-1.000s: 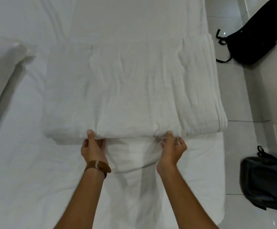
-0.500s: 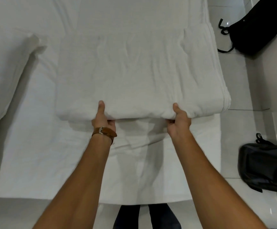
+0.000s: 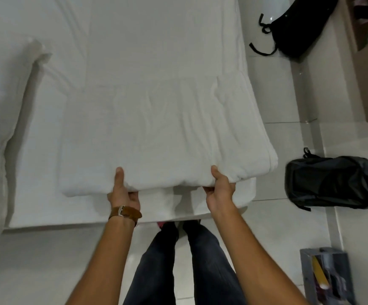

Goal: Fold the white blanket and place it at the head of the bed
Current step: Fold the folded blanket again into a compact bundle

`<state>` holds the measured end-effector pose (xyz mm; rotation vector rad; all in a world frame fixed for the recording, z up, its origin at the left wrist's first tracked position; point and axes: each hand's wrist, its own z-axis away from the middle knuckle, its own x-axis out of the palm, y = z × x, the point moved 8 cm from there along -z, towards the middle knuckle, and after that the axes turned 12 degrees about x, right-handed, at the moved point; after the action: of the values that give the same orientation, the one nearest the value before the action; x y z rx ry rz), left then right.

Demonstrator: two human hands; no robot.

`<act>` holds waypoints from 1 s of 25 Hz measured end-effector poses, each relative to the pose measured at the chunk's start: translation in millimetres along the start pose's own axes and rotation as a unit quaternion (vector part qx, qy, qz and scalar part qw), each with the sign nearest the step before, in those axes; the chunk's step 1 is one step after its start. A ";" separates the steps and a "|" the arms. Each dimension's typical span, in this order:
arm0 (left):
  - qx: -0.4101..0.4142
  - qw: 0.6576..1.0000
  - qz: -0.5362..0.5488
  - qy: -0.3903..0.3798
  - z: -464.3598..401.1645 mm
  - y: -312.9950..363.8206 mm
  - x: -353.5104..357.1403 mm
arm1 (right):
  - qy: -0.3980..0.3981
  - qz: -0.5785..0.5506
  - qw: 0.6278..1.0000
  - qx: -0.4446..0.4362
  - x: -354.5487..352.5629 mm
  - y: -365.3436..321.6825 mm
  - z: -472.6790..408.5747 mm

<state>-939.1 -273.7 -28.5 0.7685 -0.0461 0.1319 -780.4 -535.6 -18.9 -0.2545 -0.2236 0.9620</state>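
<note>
The white blanket (image 3: 163, 133) lies folded into a thick rectangle on the white bed (image 3: 134, 36), its right side overhanging the bed's right edge. My left hand (image 3: 122, 192), with a brown watch strap at the wrist, grips the blanket's near edge, thumb on top and fingers underneath. My right hand (image 3: 220, 190) holds the same near edge further right in the same way. The near edge is lifted a little off the sheet.
A white pillow (image 3: 0, 119) lies along the bed's left side. On the tiled floor to the right are a black bag (image 3: 299, 25), a dark grey backpack (image 3: 330, 181) and a grey box (image 3: 326, 276). My legs stand at the bed's near edge.
Both hands moved from resting at the blanket's near edge to gripping it and raising it slightly. The view pulled back, so the bed's near edge, the floor and my legs now show.
</note>
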 end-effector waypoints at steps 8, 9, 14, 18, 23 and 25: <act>-0.022 0.999 -0.019 0.022 63.4 -4.6 -74.4 | 0.021 0.015 1.000 0.003 -78.8 9.5 54.6; -0.024 0.999 -0.018 0.024 68.7 -5.7 -80.8 | 0.018 0.015 1.000 0.004 -85.1 8.9 60.6; -0.014 1.000 -0.004 0.021 86.9 -5.8 -98.1 | 0.017 0.023 1.000 0.003 -108.7 10.2 76.9; -0.003 1.000 0.013 0.006 95.0 8.2 -87.0 | 0.004 0.015 1.000 -0.003 -104.9 4.7 82.4; 0.034 0.998 0.050 -0.030 97.6 45.9 -31.9 | -0.030 -0.021 0.997 -0.064 -72.3 -21.0 79.3; 0.051 0.996 0.061 -0.030 93.5 62.0 -8.7 | -0.031 -0.029 0.995 -0.086 -59.9 -30.1 78.5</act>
<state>-955.6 -295.5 80.7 0.8718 -0.1451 0.2284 -813.6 -592.8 60.3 -0.3742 -0.3692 0.8938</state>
